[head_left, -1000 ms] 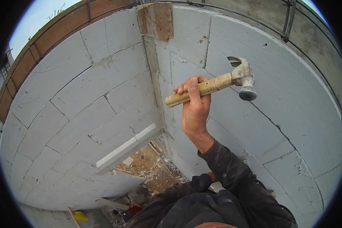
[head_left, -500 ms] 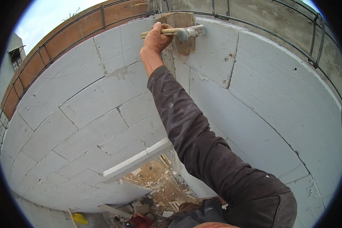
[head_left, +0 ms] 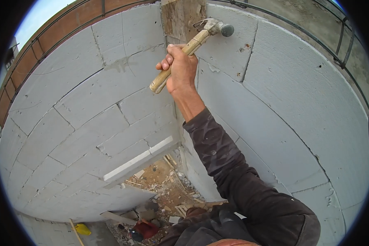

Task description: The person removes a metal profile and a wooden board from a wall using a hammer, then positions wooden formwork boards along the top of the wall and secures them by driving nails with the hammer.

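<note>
My right hand (head_left: 183, 69) is wrapped round the wooden handle of a claw hammer (head_left: 199, 39). The hammer slants up to the right, its metal head in front of the blockwork just right of a wooden board (head_left: 178, 18). That board covers the top of the corner where two walls of pale blocks meet. Whether the hammer head touches the wall or the board cannot be made out. A dark, dusty sleeve covers my right forearm. No part of my left hand shows.
Pale block walls rise on the left (head_left: 86, 110) and right (head_left: 291, 82). Steel bars (head_left: 291, 25) run along their tops. A white ledge (head_left: 139, 159) crosses the left wall above a rubble-strewn floor (head_left: 160, 176). Below lie a red shape (head_left: 146, 228) and a yellow object (head_left: 83, 229).
My right hand moved with the hammer up and left to the corner board, then came back lower, and the hammer turned from level to slanting. My view shifted too.
</note>
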A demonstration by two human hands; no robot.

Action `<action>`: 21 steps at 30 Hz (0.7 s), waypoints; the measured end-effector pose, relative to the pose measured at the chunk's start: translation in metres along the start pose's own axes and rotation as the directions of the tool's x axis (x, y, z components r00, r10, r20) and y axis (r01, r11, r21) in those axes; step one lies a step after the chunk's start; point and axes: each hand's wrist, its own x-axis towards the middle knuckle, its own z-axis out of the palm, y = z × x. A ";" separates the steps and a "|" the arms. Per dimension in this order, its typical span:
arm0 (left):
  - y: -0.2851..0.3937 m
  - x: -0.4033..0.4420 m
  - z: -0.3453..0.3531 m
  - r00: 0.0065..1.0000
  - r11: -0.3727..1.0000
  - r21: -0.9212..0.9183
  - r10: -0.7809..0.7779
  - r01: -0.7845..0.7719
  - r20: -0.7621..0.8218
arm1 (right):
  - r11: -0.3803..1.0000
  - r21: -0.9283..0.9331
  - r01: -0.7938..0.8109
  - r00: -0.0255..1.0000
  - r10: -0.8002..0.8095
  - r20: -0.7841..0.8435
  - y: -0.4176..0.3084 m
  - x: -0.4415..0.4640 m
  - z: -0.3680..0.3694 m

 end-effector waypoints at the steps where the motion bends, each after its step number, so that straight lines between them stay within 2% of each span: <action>1: -0.003 0.001 0.002 1.000 1.000 0.009 0.003 -0.003 -0.012 | 0.990 -0.031 0.140 0.990 -0.140 -0.013 0.006 0.001 0.001; 3: -0.004 -0.001 0.007 0.999 1.000 0.026 0.001 0.000 -0.043 | 0.912 -0.096 0.400 0.915 -0.402 -0.009 0.012 0.017 0.008; 4: -0.005 -0.001 0.005 0.999 1.000 0.031 -0.002 0.003 -0.050 | 0.914 -0.101 0.393 0.918 -0.396 -0.003 0.012 0.027 0.013; 6: -0.008 -0.001 0.007 0.998 0.999 0.050 0.009 -0.006 -0.062 | 0.778 -0.017 0.629 0.764 -0.621 -0.177 0.009 0.056 0.027; 7: -0.010 0.000 0.008 0.997 0.998 0.058 0.021 -0.017 -0.076 | 0.778 -0.015 0.628 0.765 -0.620 -0.175 0.010 0.066 0.033; 9: -0.013 0.000 0.012 0.994 0.996 0.085 0.043 -0.035 -0.099 | 0.841 -0.031 0.540 0.792 -0.520 -0.321 0.014 0.083 0.048; 10: -0.015 0.003 0.013 0.992 0.993 0.103 0.061 -0.050 -0.113 | 0.845 -0.029 0.535 0.797 -0.515 -0.316 0.023 0.102 0.056; 12: -0.025 0.007 0.016 0.987 0.988 0.128 0.097 -0.081 -0.125 | 0.897 -0.097 0.431 0.804 -0.431 -0.410 0.046 0.136 0.066; 14: -0.043 0.017 0.020 0.932 0.920 0.259 0.336 -0.294 -0.135 | 0.906 -0.022 0.423 0.844 -0.402 -0.355 0.053 0.134 0.074; 15: -0.057 0.026 0.020 0.885 0.862 0.318 0.450 -0.394 -0.122 | 0.911 0.048 0.409 0.876 -0.377 -0.301 0.055 0.130 0.076; 16: -0.063 0.032 0.011 0.728 0.683 0.497 0.672 -0.535 -0.139 | 0.915 0.039 0.402 0.877 -0.373 -0.303 0.055 0.117 0.068; 17: -0.059 0.044 -0.001 0.523 0.454 0.656 0.846 -0.603 -0.105 | 0.947 0.133 0.294 0.950 -0.274 -0.147 0.051 0.096 0.054; 18: -0.048 0.064 -0.014 0.289 0.196 0.784 0.957 -0.589 -0.023 | 0.963 0.212 0.166 0.984 -0.175 0.023 0.043 0.072 0.039; 19: -0.035 0.069 -0.019 0.218 0.107 0.793 0.975 -0.600 0.033 | 0.985 0.169 0.040 0.996 -0.054 0.075 0.028 0.044 0.013; 20: -0.008 0.069 -0.020 0.217 0.111 0.736 0.975 -0.668 0.049 | 0.989 0.120 -0.082 0.991 0.068 0.118 0.013 0.012 -0.018; 21: 0.026 0.066 -0.019 0.213 0.122 0.658 0.975 -0.743 0.060 | 0.986 0.052 -0.156 0.984 0.151 0.093 0.005 -0.020 -0.044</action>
